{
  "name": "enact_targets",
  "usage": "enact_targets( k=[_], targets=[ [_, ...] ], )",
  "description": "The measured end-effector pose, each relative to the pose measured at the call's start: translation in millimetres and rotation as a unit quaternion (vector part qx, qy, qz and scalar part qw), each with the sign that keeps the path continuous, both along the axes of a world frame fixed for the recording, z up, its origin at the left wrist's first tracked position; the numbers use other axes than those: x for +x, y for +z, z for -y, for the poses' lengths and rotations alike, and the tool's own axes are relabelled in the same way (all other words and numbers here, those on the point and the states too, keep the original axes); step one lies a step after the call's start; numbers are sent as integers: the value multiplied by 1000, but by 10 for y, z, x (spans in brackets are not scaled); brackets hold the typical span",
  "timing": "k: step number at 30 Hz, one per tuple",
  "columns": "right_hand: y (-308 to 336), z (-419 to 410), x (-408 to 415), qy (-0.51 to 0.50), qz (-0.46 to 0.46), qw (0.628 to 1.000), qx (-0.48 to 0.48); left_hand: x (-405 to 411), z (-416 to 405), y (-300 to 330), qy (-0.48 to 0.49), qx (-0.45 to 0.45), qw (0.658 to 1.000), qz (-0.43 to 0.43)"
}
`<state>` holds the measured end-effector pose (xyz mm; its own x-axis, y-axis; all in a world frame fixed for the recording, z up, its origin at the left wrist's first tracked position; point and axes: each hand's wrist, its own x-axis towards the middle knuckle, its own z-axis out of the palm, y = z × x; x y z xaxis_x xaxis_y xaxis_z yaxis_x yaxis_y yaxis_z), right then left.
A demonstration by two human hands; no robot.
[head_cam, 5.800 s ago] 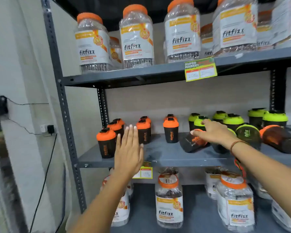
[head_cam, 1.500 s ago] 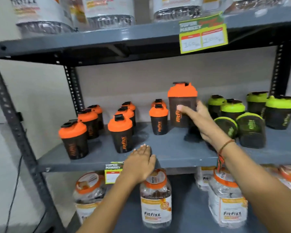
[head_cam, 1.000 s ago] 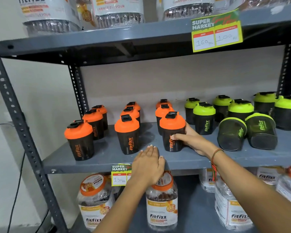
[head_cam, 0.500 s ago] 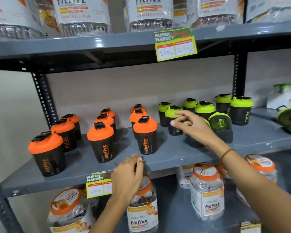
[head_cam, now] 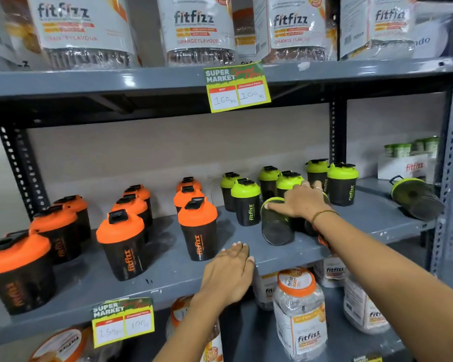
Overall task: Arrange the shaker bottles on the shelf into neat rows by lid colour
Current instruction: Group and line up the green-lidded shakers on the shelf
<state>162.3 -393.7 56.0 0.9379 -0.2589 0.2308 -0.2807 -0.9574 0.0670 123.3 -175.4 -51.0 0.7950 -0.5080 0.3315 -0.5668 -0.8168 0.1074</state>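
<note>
Now, tipped green-lid shaker (head_cam: 276,223): lying on its side on the middle shelf (head_cam: 246,246), base toward the camera, just in front of the upright green ones.
Second tipped shaker (head_cam: 310,227): beside it, mostly hidden under the wrist; lid colour not readable from here.
Right hand (head_cam: 298,203): draped over both tipped shakers, fingers spread, thumb on the rim of the nearer one; grip loose and half-open, resting on top, not closed around either.
Left hand (head_cam: 228,276): flat on the front lip of the shelf, palm down, fingers together, holding nothing.
Orange-lid shakers (head_cam: 198,229): all upright on the left half, in three rough files running front to back; looks sorted, spacing a little uneven.
Upright green-lid shakers (head_cam: 246,202): standing in staggered pairs on the right half, rows not yet straight.
Stray green-lid shaker (head_cam: 413,198): on its side at the far right end, well apart from the group.
Progress: colour split appears done; orange side near finished.
Left to do: probably standing up the tipped ones, fetching the stray, squaring the green rows.
Surroundings: fitfizz jars (head_cam: 300,313) on the shelves above and below; price tag (head_cam: 237,87) on the upper shelf edge.
</note>
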Motion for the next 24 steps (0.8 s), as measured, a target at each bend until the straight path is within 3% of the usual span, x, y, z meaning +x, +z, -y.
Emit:
enact_targets(
  k=[6,13,24],
  targets=[
    [-101,-195,90,73,4,987,142,91,32,24,10,12,999,-29],
    [-107,-256,52,92,16,960,263,72,31,30,11,14,999,-33],
    [-398,-439,-229,129,272,923,240,51,33,42,9,14,999,-38]
  ],
)
